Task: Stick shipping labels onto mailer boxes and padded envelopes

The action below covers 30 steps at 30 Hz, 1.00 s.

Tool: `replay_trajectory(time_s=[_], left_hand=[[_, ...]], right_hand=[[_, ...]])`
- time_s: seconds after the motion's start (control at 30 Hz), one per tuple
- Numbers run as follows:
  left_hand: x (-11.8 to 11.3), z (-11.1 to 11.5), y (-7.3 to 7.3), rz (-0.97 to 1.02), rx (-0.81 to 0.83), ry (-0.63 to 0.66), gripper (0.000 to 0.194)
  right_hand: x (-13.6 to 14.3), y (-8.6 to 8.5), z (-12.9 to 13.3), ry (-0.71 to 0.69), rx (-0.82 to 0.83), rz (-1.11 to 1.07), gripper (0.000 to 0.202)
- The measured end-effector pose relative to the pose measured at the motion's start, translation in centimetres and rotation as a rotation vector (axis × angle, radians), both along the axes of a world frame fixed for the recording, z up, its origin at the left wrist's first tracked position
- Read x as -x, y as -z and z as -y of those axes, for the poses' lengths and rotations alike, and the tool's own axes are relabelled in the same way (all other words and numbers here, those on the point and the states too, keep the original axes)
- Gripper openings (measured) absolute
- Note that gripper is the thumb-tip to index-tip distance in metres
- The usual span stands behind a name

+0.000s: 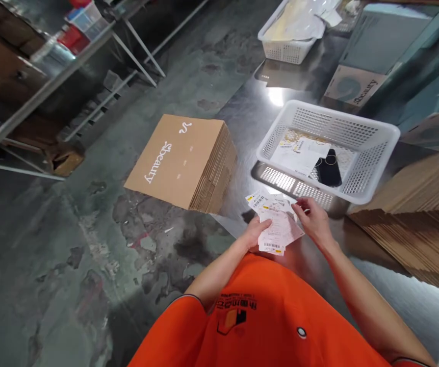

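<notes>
Warehouse packing station, stacks of flat cardboard boxes [183, 160], metal shelving [51, 76], steel worktable [250, 109], white plastic baskets [328, 150]

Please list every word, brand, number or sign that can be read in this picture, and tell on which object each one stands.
"Sbeauty", white script with a small logo mark: top of the stack of flat cartons.
"Sbeauty": brown box at the far right.
Printed slips with barcodes, held in the left hand and right hand: too small to read.
Orange shirt emblem: blurred.
Papers in the white basket: unreadable.
</notes>
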State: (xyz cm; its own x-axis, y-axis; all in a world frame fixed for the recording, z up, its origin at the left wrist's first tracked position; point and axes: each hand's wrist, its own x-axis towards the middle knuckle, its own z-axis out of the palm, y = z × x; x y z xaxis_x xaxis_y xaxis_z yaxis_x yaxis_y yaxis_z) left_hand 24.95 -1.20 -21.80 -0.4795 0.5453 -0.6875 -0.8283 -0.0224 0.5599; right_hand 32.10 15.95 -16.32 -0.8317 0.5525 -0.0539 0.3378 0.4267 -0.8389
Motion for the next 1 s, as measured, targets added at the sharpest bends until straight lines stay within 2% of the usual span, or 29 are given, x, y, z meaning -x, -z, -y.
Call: replay_trajectory(time_s=[0.03,0.1,0.23,0.3,0.4,0.47,0.5,0.6,0.67,0.73,0.83,1.0], left_hand=[[0.0,0.0,-0.1,-0.009,-0.006,0.003,0.044],[-0.2,-0.3,-0.3,-0.032,-0.021,0.047,0.042],[-0.5,-0.6,-0.7,-0.086,0.008,0.18,0.038],[-0.4,-0.6,-0.8,-0.119,0.028,0.206,0.037],[-0.3,-0.2,-0.9,-0.135,0.012,0.22,0.038],[-0.3,0.0,-0.9,-0.123,-0.008,0.233,0.039],[-0.3,0.0,-0.9,-0.109,-0.02,0.23,0.041],[-0.4,0.1,-0.6,-0.049,-0.069,0.138,0.046],[-0.3,0.1,-0.3,-0.018,-0.067,0.039,0.047],[0.0,0.1,-0.1,-0.005,-0.062,-0.028,0.047],[0.3,0.2,0.1,0.014,-0.119,-0.052,0.051],[0.4,0.4,0.2,0.064,-0.155,-0.088,0.049]], right_hand=[[-0.4,-0.1,-0.5,0.021,-0.028,-0.008,0.028],[-0.7,-0.3,-1.0,-0.028,-0.116,-0.011,0.031],[-0.1,-0.1,-0.7,-0.089,-0.243,0.027,0.041],[0.5,0.1,-0.5,-0.086,-0.122,0.07,0.04],[1.0,0.4,-0.6,-0.099,0.251,0.128,0.034],[0.9,0.5,-1.0,-0.04,0.439,0.146,0.037],[0.7,0.6,-1.3,0.023,0.476,0.136,0.038],[-0.5,0.5,-2.0,0.232,0.417,0.044,0.042],[-1.7,0.2,-2.1,0.261,0.348,0.026,0.043],[-2.8,-0.2,-1.7,0.129,0.264,0.101,0.044],[-4.1,-0.7,-0.6,-0.076,0.112,0.239,0.045],[-4.5,-0.5,0.2,-0.097,0.071,0.238,0.035]])
